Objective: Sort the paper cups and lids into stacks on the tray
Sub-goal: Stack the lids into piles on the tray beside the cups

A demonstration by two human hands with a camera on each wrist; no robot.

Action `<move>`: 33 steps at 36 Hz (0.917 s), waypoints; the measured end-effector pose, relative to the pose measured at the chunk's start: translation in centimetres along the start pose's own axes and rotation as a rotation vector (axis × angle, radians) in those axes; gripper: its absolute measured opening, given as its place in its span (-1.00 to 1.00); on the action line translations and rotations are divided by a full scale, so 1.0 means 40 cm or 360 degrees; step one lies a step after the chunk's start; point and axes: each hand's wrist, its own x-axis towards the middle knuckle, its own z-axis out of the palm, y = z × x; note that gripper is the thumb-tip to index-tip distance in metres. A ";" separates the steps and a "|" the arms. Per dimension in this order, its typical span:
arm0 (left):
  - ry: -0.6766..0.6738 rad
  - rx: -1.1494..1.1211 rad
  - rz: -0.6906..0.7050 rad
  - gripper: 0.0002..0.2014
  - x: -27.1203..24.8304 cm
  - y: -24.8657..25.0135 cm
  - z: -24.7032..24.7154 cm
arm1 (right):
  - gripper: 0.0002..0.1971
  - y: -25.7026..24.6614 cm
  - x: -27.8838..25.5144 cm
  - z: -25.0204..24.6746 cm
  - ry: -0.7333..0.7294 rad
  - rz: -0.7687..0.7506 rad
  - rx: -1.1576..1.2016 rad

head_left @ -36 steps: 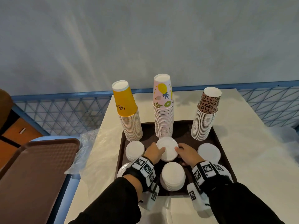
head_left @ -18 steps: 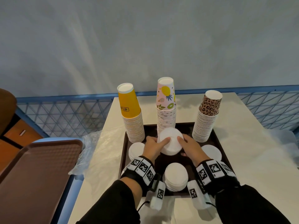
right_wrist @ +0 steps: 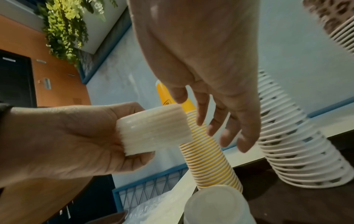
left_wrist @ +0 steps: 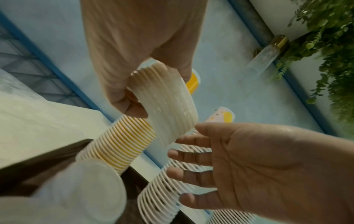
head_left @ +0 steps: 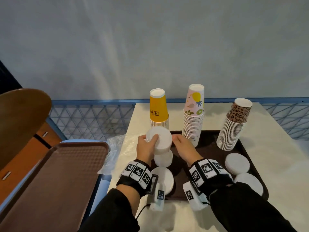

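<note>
My left hand grips a thick stack of white lids, thumb on one side and fingers on the other, and holds it in the air. Right under it another lid stack stands on the left part of the dark tray. My right hand is open just right of the held stack, its straight fingers holding nothing. At the tray's back stand upside-down cup stacks: yellow, pink fruit-print and leopard-print.
More lid stacks lie on the tray at front left and right. A second brown tray sits off to the left, with crumpled clear plastic between. A blue mesh rail runs behind the pale table.
Both hands lifted the lid stack from the tray's middle and carried it left. The right hand has let go; the left alone holds it now, over the left lid stack.
</note>
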 end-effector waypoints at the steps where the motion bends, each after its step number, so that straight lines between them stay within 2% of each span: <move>1: 0.0020 -0.0021 -0.0022 -0.51 0.005 -0.002 -0.019 | -0.66 0.001 0.013 0.017 -0.0016 -0.0009 -0.0084; 6: 0.0087 -0.0044 -0.0067 -0.60 0.042 -0.016 -0.094 | -0.64 0.009 0.069 0.091 -0.0171 -0.0015 -0.0505; 9: 0.0087 -0.0035 -0.0091 -0.57 0.067 -0.028 -0.124 | -0.58 0.024 0.096 0.129 -0.0236 -0.0026 -0.0697; 12: 0.0056 0.0018 -0.0108 -0.65 0.087 -0.038 -0.140 | -0.56 0.046 0.123 0.155 -0.0301 0.0034 -0.0877; 16: -0.0035 0.0063 -0.0171 -0.54 0.111 -0.054 -0.143 | -0.49 0.063 0.141 0.167 -0.0458 0.0069 -0.1076; 20: -0.0201 0.0165 -0.0259 -0.51 0.125 -0.072 -0.122 | -0.43 0.078 0.158 0.133 -0.0427 0.0166 -0.1213; 27: -0.0401 0.0373 -0.0357 -0.49 0.138 -0.100 -0.054 | -0.38 0.111 0.155 0.004 -0.0335 0.0365 -0.1284; 30: -0.0451 0.0463 -0.0350 -0.56 0.135 -0.112 -0.030 | -0.38 0.129 0.144 -0.041 -0.0304 0.0389 -0.1282; 33: -0.0443 0.0558 -0.0342 -0.49 0.132 -0.127 -0.013 | -0.40 0.136 0.130 -0.066 -0.0264 0.0397 -0.1264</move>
